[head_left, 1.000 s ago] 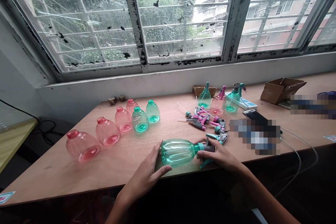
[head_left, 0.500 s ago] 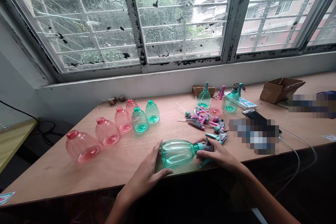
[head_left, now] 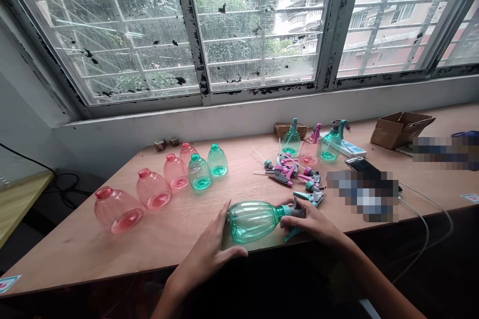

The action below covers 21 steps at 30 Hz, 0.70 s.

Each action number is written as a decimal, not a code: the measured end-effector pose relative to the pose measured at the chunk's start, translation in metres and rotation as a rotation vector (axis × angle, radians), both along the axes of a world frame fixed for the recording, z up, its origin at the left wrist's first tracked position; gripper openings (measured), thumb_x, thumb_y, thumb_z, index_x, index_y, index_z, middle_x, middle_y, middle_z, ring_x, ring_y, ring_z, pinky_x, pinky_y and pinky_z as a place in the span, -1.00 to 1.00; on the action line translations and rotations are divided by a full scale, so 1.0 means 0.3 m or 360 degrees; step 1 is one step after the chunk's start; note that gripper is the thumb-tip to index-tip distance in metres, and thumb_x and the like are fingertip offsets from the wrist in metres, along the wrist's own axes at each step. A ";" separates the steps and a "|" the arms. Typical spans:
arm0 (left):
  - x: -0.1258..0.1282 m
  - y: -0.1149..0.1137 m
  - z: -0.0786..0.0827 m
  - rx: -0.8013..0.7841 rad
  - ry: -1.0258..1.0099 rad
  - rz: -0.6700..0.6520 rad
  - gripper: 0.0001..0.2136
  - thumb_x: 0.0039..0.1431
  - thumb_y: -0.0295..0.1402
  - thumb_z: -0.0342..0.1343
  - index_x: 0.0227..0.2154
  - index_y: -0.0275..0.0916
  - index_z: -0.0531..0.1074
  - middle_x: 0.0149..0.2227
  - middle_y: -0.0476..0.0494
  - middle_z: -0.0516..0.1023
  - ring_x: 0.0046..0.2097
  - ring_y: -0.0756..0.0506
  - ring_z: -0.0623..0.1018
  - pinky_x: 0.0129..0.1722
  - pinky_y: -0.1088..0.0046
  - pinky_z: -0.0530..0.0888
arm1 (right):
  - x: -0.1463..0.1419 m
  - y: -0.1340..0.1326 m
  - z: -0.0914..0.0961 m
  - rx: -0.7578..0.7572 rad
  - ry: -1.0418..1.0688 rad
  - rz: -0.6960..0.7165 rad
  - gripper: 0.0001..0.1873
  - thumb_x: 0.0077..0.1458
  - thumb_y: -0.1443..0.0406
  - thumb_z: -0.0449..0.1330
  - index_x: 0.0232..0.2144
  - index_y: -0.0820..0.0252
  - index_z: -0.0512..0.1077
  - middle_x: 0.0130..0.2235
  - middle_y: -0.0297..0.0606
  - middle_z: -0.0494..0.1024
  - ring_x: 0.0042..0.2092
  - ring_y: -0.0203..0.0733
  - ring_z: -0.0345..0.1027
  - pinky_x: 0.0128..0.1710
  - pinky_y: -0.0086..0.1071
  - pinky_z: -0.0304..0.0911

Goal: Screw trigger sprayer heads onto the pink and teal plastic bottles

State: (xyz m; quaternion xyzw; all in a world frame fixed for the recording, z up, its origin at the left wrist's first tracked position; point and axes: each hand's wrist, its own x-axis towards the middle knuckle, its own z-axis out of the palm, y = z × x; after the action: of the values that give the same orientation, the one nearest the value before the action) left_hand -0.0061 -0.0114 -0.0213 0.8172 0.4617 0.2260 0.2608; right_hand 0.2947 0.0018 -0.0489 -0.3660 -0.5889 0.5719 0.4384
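A green spray bottle lies on its side in the air over the table's front edge, its base toward the left. My right hand is closed around the grey and teal spray head at its neck. My left hand is beside the base with fingers stretched and thumb apart. Its fingertips are close to the base; whether they touch it I cannot tell. Beyond my right hand lies a pile of loose spray heads, pink, grey and teal, some with thin tubes.
To the left stand several headless pink bottles and two green bottles. Bottles with spray heads, including a pink one, stand at the back. A power strip, a phone, cables and an open cardboard box are on the right.
Almost nothing differs. The view has shifted very slightly; both hands and the spray bottle keep nearly the same pose.
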 end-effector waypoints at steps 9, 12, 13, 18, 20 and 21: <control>0.003 0.005 -0.001 -0.0045 0.0000 0.0043 -0.17 0.23 -0.13 0.16 0.40 -0.13 -0.21 0.42 -0.23 0.00 0.41 -0.30 0.04 0.36 0.05 0.09 | 0.000 -0.007 0.002 -0.0032 0.0020 -0.0011 -0.60 0.09 0.17 0.38 -0.11 0.22 0.39 -0.41 -0.32 0.62 -0.39 -0.17 0.55 -0.29 -0.30 0.45; 0.005 0.005 -0.006 -0.0025 0.0015 0.0042 -0.13 0.18 -0.19 0.22 0.40 -0.12 -0.20 0.42 -0.23 0.02 0.41 -0.30 0.07 0.35 0.06 0.12 | -0.001 -0.007 0.001 -0.0029 0.0021 -0.0008 -0.60 0.09 0.17 0.38 -0.11 0.23 0.39 -0.42 -0.31 0.62 -0.39 -0.17 0.55 -0.29 -0.30 0.45; 0.005 0.005 -0.007 -0.0021 0.0020 0.0040 -0.12 0.17 -0.19 0.24 0.40 -0.12 -0.20 0.42 -0.23 0.02 0.40 -0.30 0.07 0.35 0.07 0.12 | 0.000 -0.007 0.001 -0.0026 0.0017 -0.0008 -0.60 0.09 0.17 0.38 -0.11 0.23 0.39 -0.42 -0.31 0.62 -0.40 -0.17 0.55 -0.29 -0.30 0.45; 0.006 0.000 0.001 -0.0014 0.0034 0.0023 -0.07 0.13 -0.16 0.28 0.40 -0.13 -0.20 0.43 -0.24 -0.02 0.41 -0.30 0.06 0.36 0.08 0.12 | 0.003 -0.003 -0.004 -0.0006 0.0009 -0.0017 -0.60 0.07 0.18 0.39 -0.11 0.23 0.40 -0.41 -0.31 0.62 -0.40 -0.17 0.55 -0.31 -0.31 0.45; 0.004 0.000 0.006 -0.0015 0.0015 0.0008 -0.10 0.16 -0.11 0.24 0.40 -0.13 -0.21 0.43 -0.24 -0.01 0.41 -0.31 0.07 0.35 0.07 0.12 | 0.003 -0.001 -0.005 -0.0005 0.0008 -0.0016 -0.60 0.08 0.18 0.38 -0.10 0.24 0.39 -0.41 -0.30 0.62 -0.40 -0.16 0.55 -0.31 -0.30 0.46; 0.003 0.000 0.008 -0.0020 0.0005 0.0002 -0.14 0.20 -0.08 0.19 0.40 -0.13 -0.21 0.43 -0.24 -0.01 0.41 -0.31 0.07 0.35 0.06 0.11 | 0.002 -0.001 -0.005 -0.0005 0.0005 -0.0016 -0.59 0.08 0.18 0.38 -0.10 0.24 0.39 -0.41 -0.30 0.62 -0.40 -0.16 0.56 -0.31 -0.29 0.46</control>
State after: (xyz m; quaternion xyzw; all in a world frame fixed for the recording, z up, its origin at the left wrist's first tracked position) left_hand -0.0053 -0.0115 -0.0191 0.8155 0.4641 0.2219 0.2652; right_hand 0.2954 0.0016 -0.0505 -0.3689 -0.5855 0.5712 0.4415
